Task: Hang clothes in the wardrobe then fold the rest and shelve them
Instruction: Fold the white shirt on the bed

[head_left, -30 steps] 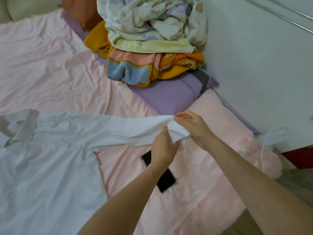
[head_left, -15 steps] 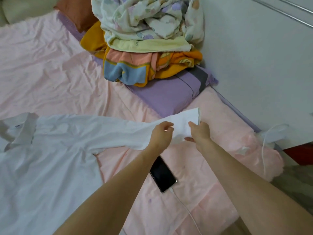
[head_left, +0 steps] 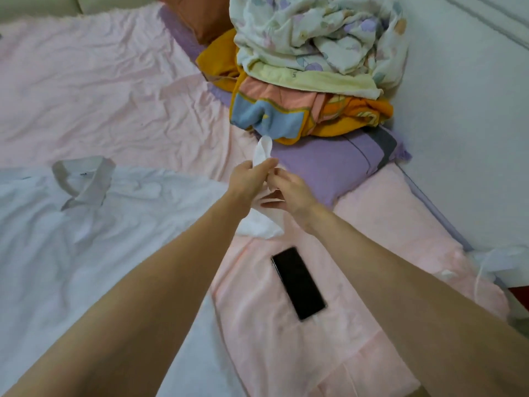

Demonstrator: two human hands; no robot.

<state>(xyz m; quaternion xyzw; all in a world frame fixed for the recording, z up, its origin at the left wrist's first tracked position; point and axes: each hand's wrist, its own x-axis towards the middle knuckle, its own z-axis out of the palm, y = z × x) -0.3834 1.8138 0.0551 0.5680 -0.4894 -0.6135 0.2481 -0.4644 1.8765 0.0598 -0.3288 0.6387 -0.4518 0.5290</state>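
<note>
One white collared shirt (head_left: 86,239) lies spread flat on a pink bedsheet (head_left: 100,90), collar toward the far side. A small dark tag shows inside the collar, too small to read. Its one visible sleeve (head_left: 262,151) is lifted off the bed at the shirt's right edge, held between two bare hands. The left hand (head_left: 249,179) has fingers curled round the sleeve, with the cuff end sticking up above the fingers. The right hand (head_left: 292,193) sits just beside it, touching, fingertips pinching the same bunched white cloth from the other side. Both forearms reach in from the near edge.

One black phone (head_left: 297,282) lies screen up on the sheet, just below the hands, dark and showing no writing.

Beyond the hands, one purple pillow (head_left: 323,170) rests against a white wall (head_left: 463,124). On it sits a pile of three bundled fabrics: an orange, pink and blue blanket (head_left: 286,116) at the bottom, a pale yellow layer (head_left: 312,81) with tiny unreadable lettering, and a floral quilt (head_left: 320,32) on top. A second pillow (head_left: 206,18), rust coloured, lies behind. One white cable (head_left: 279,277) trails at the right edge.
</note>
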